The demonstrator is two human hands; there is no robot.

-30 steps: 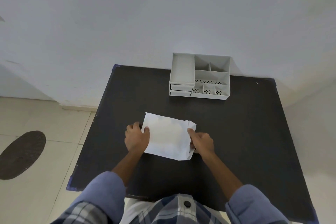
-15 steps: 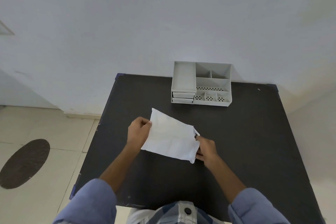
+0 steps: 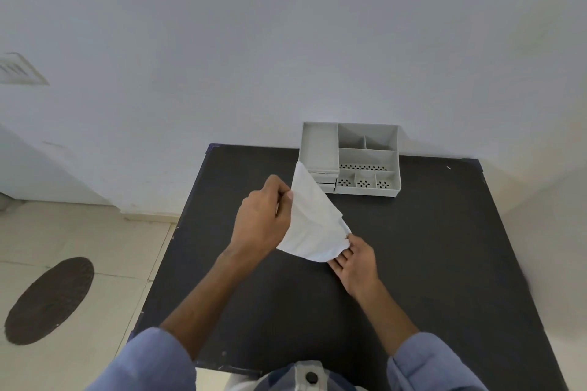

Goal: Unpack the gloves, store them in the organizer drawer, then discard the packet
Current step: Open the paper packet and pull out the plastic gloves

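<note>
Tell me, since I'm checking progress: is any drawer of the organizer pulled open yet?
No: the drawer fronts sit flush at the organizer's lower left, while both hands hold the white packet.

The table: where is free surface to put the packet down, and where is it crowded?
The black table is bare to the right of the right hand, below the organizer, and in the near strip between the forearms. It is crowded at the middle, where the left hand and right hand hold the packet before the drawers.
</note>
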